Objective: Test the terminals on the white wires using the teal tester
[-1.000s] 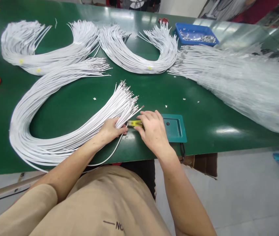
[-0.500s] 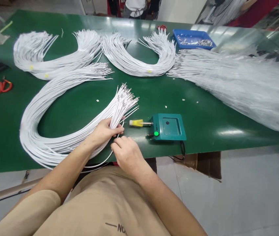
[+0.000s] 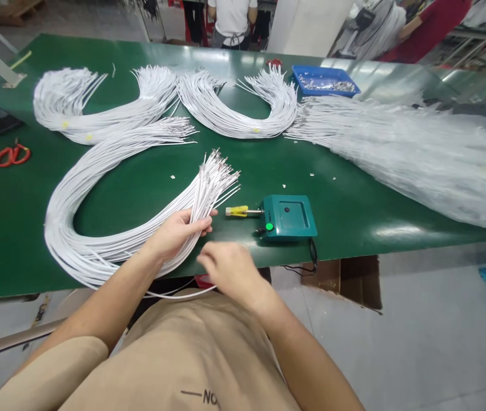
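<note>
My left hand (image 3: 185,231) is closed around the near end of a thick bundle of white wires (image 3: 60,211), which curves in a U on the green table. The held ends fan out above my thumb, tipped with small metallic-looking bits. Just right of it, my right hand (image 3: 229,265) is curled in a pinch, its fingertips partly hidden. A single white wire (image 3: 183,297) loops from the bundle past the table edge and up to this hand. A small teal machine (image 3: 289,216) with a green button and a yellow-tipped rod stands right of both hands.
More curved bundles of white wire (image 3: 238,123) lie further back. A plastic-wrapped bundle (image 3: 418,154) covers the right side. At the back is a blue tray (image 3: 326,80) of small metal parts. Red-handled scissors (image 3: 12,154) lie left. Other people stand beyond the table (image 3: 140,188).
My right hand has moved slightly right and down, away from the bundle, and the single wire has come out with it. My left hand keeps its hold. The view has tilted up a little.
</note>
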The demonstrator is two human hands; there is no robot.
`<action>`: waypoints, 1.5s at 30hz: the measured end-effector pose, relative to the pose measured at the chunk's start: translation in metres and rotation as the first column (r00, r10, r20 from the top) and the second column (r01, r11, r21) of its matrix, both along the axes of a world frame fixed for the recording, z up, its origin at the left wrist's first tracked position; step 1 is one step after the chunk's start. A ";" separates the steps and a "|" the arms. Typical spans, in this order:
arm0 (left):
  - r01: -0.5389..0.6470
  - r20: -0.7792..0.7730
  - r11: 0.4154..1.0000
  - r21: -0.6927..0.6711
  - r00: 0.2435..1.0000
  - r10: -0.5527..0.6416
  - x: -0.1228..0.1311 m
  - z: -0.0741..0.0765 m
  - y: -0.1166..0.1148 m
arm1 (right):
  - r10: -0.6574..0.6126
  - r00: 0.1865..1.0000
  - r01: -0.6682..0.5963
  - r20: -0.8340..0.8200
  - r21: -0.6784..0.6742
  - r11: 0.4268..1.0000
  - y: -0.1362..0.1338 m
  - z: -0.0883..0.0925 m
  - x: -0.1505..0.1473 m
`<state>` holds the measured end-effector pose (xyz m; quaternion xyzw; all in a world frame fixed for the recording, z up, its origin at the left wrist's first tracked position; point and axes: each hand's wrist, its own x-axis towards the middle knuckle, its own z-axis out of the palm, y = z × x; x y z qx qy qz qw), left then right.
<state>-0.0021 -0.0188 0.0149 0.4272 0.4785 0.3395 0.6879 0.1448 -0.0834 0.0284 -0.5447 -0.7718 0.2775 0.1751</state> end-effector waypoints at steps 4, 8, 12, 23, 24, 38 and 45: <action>-0.004 0.008 1.000 0.015 1.000 0.004 0.000 -0.001 -0.009 | -0.361 0.812 0.366 -0.458 -0.081 0.927 0.034 0.011 0.018; 0.038 -0.064 0.998 0.043 0.997 -0.035 0.001 0.002 -0.017 | -0.442 0.549 0.357 -0.710 -0.279 0.891 0.055 0.008 0.020; 0.002 0.008 0.996 0.084 1.000 -0.002 0.001 0.006 -0.015 | -0.456 0.445 0.267 -0.771 -0.371 0.889 0.053 0.000 0.010; -0.079 0.085 0.977 0.197 0.994 0.063 0.011 0.008 -0.013 | -0.516 0.172 0.009 -0.839 -0.522 0.853 0.045 -0.015 0.000; -0.077 0.088 0.977 0.200 0.994 0.060 0.011 0.009 -0.013 | -0.537 0.133 -0.032 -0.833 -0.545 0.838 0.044 -0.016 0.000; -0.019 0.069 0.981 0.192 0.998 0.006 0.006 0.005 -0.014 | -0.646 0.096 -0.131 -0.757 -0.653 0.746 0.053 -0.008 0.002; -0.008 0.108 0.986 0.166 0.994 -0.010 0.006 0.003 -0.015 | -0.675 0.100 -0.181 -0.731 -0.680 0.710 0.055 -0.012 -0.001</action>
